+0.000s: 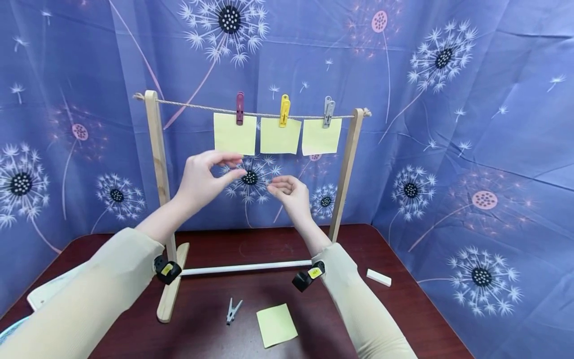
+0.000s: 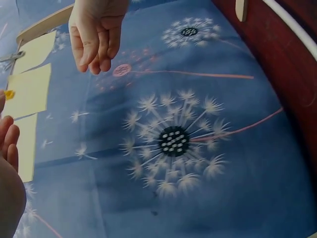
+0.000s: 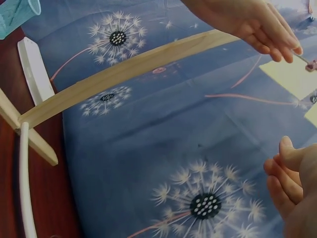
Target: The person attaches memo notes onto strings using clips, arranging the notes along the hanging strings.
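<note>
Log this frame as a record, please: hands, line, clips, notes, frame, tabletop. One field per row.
left hand: left hand raised near left note's lower edge; nothing visible in it
right hand: right hand raised below the hung notes; nothing visible in it
line: string between two wooden posts
clips on line: dark red clip, yellow clip, grey clip
hung notes: left note, middle note, right note; one per clip
frame base: white rod
tabletop: loose clip, yellow paper square, white block

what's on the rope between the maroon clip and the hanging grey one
A yellow clip, holding the middle yellow note; the head view shows it.
</note>
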Demonstrator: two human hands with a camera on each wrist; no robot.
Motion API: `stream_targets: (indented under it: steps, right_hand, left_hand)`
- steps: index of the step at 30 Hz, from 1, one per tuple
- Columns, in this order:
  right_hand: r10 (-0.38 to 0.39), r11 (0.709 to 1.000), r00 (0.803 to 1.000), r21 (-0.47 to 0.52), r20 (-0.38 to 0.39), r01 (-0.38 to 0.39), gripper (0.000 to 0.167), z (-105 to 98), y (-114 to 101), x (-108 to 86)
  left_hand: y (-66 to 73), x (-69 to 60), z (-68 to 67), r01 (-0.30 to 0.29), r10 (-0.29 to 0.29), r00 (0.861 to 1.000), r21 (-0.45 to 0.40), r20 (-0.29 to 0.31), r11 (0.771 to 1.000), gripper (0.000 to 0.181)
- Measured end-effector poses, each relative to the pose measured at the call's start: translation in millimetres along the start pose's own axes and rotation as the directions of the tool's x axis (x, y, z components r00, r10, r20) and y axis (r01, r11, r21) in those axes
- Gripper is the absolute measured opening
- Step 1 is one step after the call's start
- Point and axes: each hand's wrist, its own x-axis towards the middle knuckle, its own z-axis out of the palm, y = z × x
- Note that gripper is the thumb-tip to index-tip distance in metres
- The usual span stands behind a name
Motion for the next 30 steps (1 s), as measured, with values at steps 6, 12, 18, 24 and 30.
stream_targets:
  steps: [6, 12, 18, 24, 30]
  right_hand:
    - [0.058, 0.998, 0.998, 0.000, 0.036, -0.058, 0.028, -3.6, 17.9, -15.0]
    - [0.084, 0.996, 0.993, -0.024, 0.088, -0.082, 0.025, -5.8, 35.7, -33.4]
    - [0.146, 0.989, 0.979, -0.045, 0.145, -0.141, 0.029, -9.6, 51.4, -51.5]
    - [0.196, 0.980, 0.967, -0.069, 0.165, -0.187, 0.028, -13.8, 68.2, -70.3]
    - [0.243, 0.970, 0.948, -0.064, 0.204, -0.235, 0.032, -17.9, 83.6, -90.0]
  left_hand:
    - [-14.3, -29.6, 8.5, 0.066, -0.065, 0.995, -0.007, 0.074, 0.998, 0.029]
    - [-30.0, -61.3, 16.4, 0.198, -0.194, 0.969, -0.008, 0.155, 0.980, 0.029]
    - [-37.5, -91.9, 25.0, 0.329, -0.311, 0.920, -0.041, 0.239, 0.943, 0.030]
    - [-46.6, -123.0, 35.4, 0.430, -0.385, 0.875, -0.105, 0.293, 0.897, 0.030]
    - [-55.1, -154.8, 43.8, 0.495, -0.439, 0.840, -0.120, 0.319, 0.861, 0.030]
